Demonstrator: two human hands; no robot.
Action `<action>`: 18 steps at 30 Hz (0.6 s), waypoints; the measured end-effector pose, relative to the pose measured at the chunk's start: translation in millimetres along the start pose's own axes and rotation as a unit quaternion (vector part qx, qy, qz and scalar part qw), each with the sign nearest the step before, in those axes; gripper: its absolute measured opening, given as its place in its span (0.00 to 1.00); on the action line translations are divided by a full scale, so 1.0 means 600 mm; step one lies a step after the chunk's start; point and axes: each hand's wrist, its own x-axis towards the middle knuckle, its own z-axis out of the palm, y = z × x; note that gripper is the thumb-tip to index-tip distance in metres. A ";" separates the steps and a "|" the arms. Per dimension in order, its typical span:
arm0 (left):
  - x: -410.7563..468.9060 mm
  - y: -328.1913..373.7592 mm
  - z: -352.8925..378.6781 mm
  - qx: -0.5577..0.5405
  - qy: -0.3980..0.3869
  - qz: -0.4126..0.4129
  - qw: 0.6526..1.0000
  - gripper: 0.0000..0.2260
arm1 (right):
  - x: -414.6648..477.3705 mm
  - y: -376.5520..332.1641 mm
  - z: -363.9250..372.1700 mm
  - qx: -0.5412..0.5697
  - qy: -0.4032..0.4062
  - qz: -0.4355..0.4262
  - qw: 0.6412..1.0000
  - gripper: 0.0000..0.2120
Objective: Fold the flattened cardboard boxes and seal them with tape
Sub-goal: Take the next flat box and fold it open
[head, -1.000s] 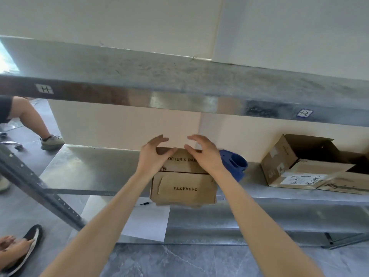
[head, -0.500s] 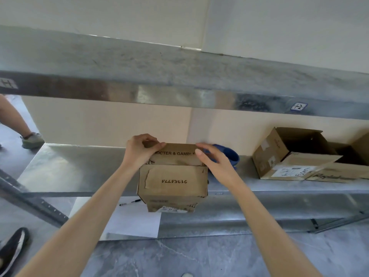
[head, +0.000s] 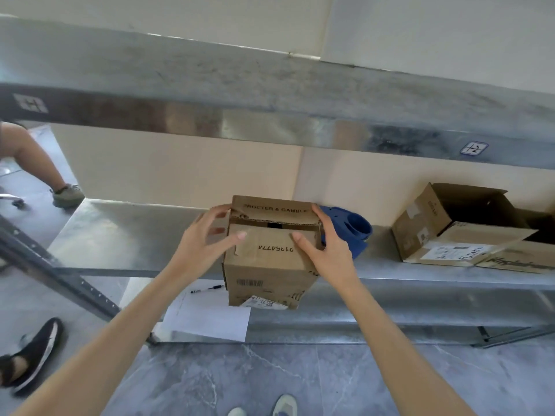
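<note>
Shelves of grey metal fill most of the view. The top shelf (head: 270,94) runs across the upper part of the frame, and the lower shelf (head: 126,232) runs across the middle. The grey floor (head: 300,379) is at the bottom of the frame. At the right edge, on the lower shelf, sit two open boxes (head: 420,232) with their flaps hanging out.

In the middle of the frame is the box (head: 270,265) for the job. It stands at the front edge of the lower shelf and is already folded into a box shape. Its far flap (head: 270,210) and near flap (head: 270,244) are folded down on top, with a small dark gap between them.

The left hand (head: 204,238) is at the left top corner. It is a little blurred, but its fingers look spread out and loose, with the thumb pressing on the near flap. The right hand (head: 327,250) grips the right top edge, with its thumb on the near flap and its fingers curled over the side.

Just behind the right hand lies a blue plastic thing (head: 351,232). To the lower left of the box lies a white sheet of paper (head: 207,319), with a pen (head: 207,289) at its top.

The folding looks almost done. No tape shows on the top seam, so I think closing the gap and taping are left.
</note>
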 end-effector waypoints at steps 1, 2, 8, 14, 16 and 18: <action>-0.010 -0.004 0.007 0.002 -0.018 0.005 1.000 0.37 | 0.002 -0.003 0.002 0.007 -0.002 0.005 1.000 0.34; -0.015 -0.005 0.011 0.001 -0.022 0.008 1.000 0.41 | 0.005 -0.008 0.003 0.014 -0.005 0.008 1.000 0.34; 0.009 0.030 -0.020 0.055 0.013 0.056 0.997 0.47 | 0.025 -0.062 -0.011 0.064 -0.007 -0.016 0.998 0.36; 0.052 0.038 -0.120 0.100 0.065 0.063 0.991 0.36 | 0.049 -0.127 0.024 0.129 -0.096 -0.058 0.985 0.35; 0.058 0.024 -0.145 0.075 0.052 0.041 0.995 0.31 | 0.050 -0.124 0.041 0.167 -0.146 -0.038 0.974 0.34; 0.059 0.006 -0.160 0.053 0.034 0.019 0.998 0.30 | 0.050 -0.111 0.050 0.188 -0.169 -0.032 0.967 0.33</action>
